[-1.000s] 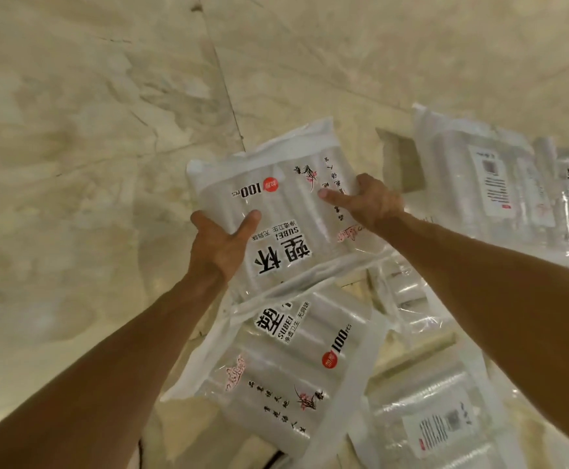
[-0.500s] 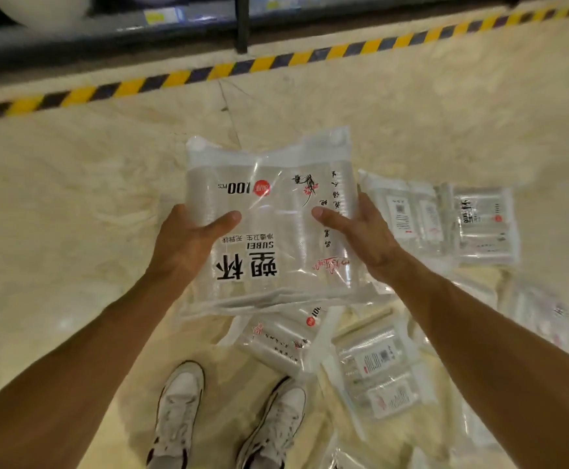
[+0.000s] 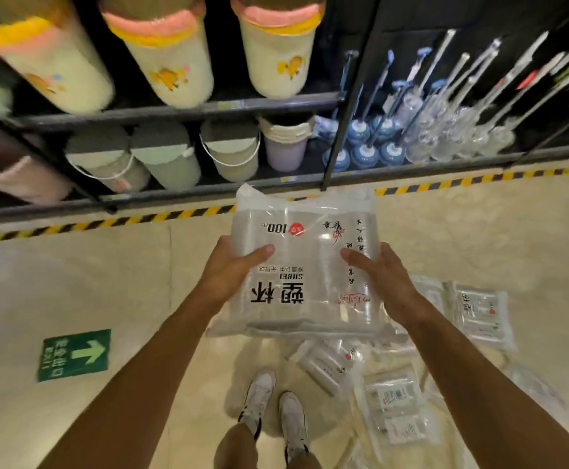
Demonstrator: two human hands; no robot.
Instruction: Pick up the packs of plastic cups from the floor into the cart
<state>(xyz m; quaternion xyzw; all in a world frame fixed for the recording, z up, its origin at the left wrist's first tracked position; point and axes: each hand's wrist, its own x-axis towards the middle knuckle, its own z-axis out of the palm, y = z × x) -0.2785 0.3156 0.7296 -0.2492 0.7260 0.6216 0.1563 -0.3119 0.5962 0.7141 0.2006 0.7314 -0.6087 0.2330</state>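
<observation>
A clear pack of plastic cups (image 3: 305,265) with black characters and a red dot is held up in front of me, well above the floor. My left hand (image 3: 230,272) grips its left edge, thumb across the front. My right hand (image 3: 379,277) grips its right edge the same way. Several more packs lie on the pale floor below and to the right: one by my feet (image 3: 329,363), one further right (image 3: 481,313), and others near the bottom (image 3: 396,411). No cart is in view.
A dark shelf rack (image 3: 174,110) with buckets and bins stands ahead; toilet brushes (image 3: 367,150) fill its right bay. Yellow-black tape (image 3: 107,223) marks the floor at its base. A green arrow sign (image 3: 75,354) is stuck on the floor at left. My white shoes (image 3: 273,407) stand below.
I have stood up with the pack in both hands. The view has lifted from the floor to the shelf rack, and the packs left on the floor look further away.
</observation>
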